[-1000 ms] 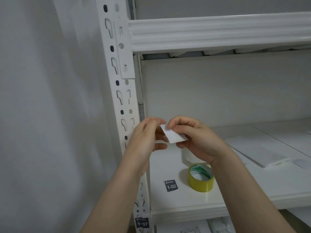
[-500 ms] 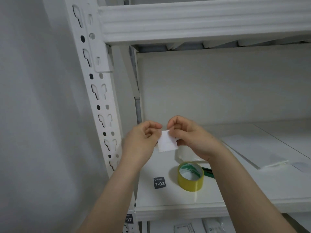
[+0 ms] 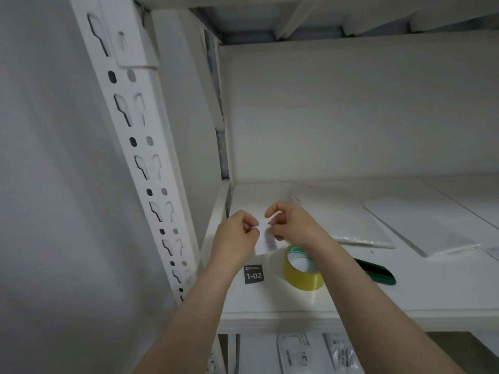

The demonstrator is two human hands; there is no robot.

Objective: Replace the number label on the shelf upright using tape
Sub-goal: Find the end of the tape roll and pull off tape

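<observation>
Number label [image 3: 253, 274] marked 1-02 lies flat on the shelf [image 3: 351, 298], just below both hands and apart from them.

Left hand [image 3: 237, 236] pinches the left edge of a small white slip [image 3: 266, 240]. Right hand [image 3: 294, 225] pinches its upper corner, which looks lifted as if being peeled. Whether the slip is tape or backing cannot be told. The tape roll [image 3: 302, 271] stands just beside the label, under the right wrist. The shelf upright [image 3: 140, 157] is off to the left. If the slip is sticky, it could fold onto itself or cling to a finger. An uneven pull might tear it. A dropped wrist could knock the roll onto the label.
</observation>
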